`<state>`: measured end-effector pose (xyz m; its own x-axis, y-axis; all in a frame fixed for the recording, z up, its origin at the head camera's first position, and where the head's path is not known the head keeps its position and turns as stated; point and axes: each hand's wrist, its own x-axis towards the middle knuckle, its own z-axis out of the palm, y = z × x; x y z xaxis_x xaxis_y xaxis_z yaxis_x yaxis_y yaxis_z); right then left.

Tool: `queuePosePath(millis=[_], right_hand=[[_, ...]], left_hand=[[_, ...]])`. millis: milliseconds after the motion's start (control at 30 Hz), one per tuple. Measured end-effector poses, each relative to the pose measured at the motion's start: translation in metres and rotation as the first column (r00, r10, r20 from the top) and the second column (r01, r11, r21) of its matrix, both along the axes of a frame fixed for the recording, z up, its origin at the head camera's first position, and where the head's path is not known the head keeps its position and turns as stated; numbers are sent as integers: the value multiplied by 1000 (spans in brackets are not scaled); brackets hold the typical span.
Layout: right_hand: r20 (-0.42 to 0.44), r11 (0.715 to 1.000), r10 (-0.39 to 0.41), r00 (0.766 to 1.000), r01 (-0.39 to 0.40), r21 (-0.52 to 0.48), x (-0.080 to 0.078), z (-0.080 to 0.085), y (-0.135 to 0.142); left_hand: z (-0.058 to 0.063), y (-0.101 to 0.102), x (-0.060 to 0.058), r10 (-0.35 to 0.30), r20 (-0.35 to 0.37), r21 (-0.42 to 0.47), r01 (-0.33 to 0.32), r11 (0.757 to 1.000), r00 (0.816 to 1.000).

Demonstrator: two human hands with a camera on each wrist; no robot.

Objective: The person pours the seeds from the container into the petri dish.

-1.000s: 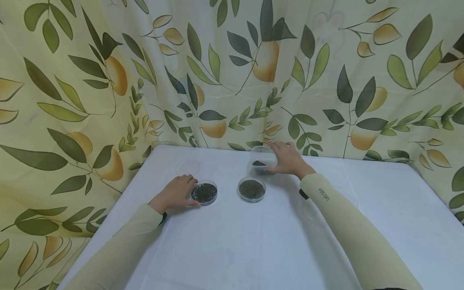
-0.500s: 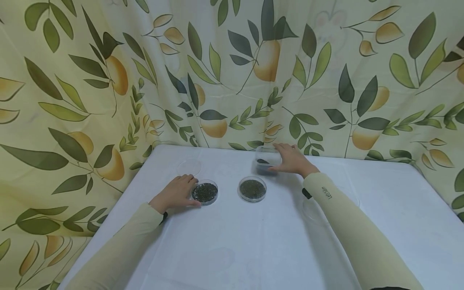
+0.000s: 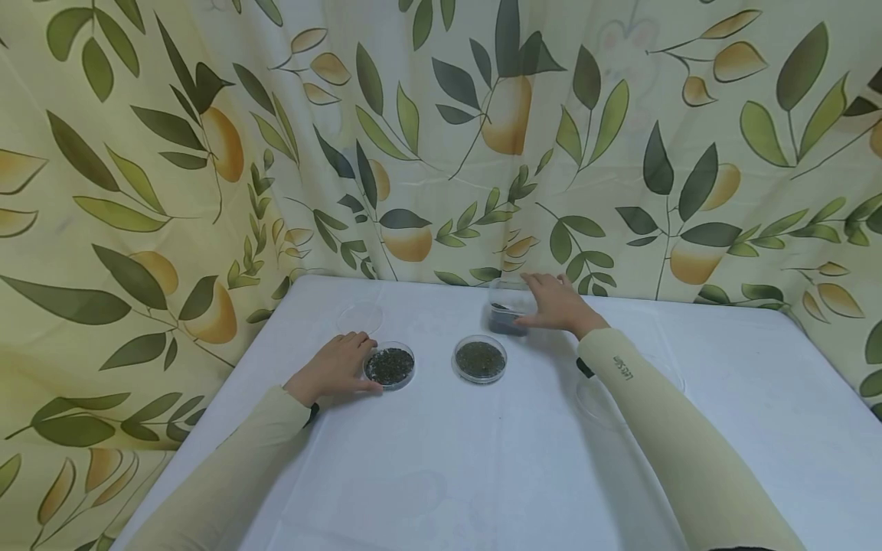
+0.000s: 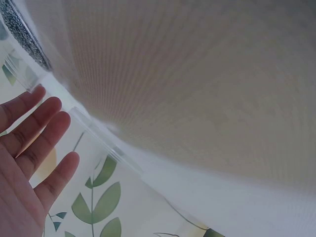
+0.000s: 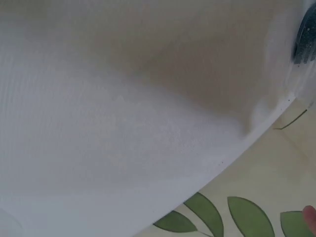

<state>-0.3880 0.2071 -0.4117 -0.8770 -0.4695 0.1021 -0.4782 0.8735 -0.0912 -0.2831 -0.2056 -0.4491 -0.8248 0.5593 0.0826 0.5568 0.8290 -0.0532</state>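
In the head view my left hand [image 3: 335, 370] rests at the left side of a clear petri dish [image 3: 389, 366] filled with dark, soil-like grains. The left wrist view shows several of its fingers [image 4: 54, 129] extended and spread, with the thumb out of sight. At the back of the table my right hand [image 3: 556, 304] holds a clear plastic container [image 3: 506, 319] by its right side, thumb in front and fingers behind. Dark material lies in the container's bottom. Between the hands stands a second petri dish [image 3: 479, 360], full of greyish-green grains.
A clear round lid [image 3: 360, 317] lies behind the left dish. Another transparent round lid [image 3: 598, 403] is partly under the right forearm. White cloth covers the table [image 3: 441, 474], and a leaf-patterned curtain [image 3: 441, 214] hangs along its back edge.
My right hand has moved slightly right with the plastic container, which now sits more level on the table, its dark material settled at the bottom. The left hand and both dishes have stayed put.
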Motion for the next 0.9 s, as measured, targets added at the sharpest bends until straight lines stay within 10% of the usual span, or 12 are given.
queuePosePath(millis=[900], right_hand=[[-287,987,145,947,-116,113,53,48,-72]], left_hand=[[3,0,3,-1,-3,3,1,1000,1000]])
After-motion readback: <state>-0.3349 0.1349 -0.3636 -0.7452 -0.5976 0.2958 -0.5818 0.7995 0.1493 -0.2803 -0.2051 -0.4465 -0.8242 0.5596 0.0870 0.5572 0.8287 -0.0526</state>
